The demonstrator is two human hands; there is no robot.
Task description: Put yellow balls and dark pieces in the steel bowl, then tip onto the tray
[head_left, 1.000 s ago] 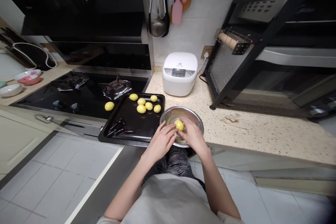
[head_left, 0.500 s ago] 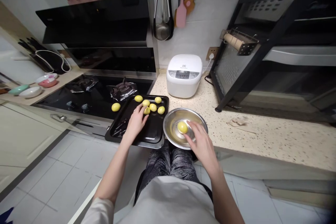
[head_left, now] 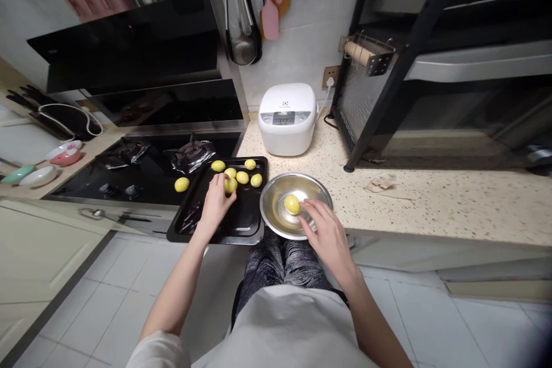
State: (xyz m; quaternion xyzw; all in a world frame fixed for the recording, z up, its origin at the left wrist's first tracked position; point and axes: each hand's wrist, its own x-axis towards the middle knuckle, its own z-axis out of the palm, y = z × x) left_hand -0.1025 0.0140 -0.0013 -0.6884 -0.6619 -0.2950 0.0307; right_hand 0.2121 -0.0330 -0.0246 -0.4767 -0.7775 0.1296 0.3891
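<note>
The left hand (head_left: 215, 206), at the steel bowl (head_left: 275, 215) a second ago, is now over the black tray (head_left: 244, 215), thumb and fingers curled around a yellow fruit (head_left: 231, 186); the fruit in the bowl (head_left: 292, 204), earlier between both hands, now has only the right hand (head_left: 331, 238) at its side

Kitchen. Wall (head_left: 293, 54) pale grey, tile joints faint — brown socket plate (head_left: 327, 72) set in it above the surface (head_left: 414, 213). Surface beige, dark-speckled. Black range hood (head_left: 129, 46) mounted at left; black metal rack (head_left: 382, 103) standing at right. Cream cabinet door (head_left: 47, 264), lower left, with moulded panel. Floor (head_left: 110, 293): pale tiles — dark joints between. Light cool, rather dim overall.
</note>
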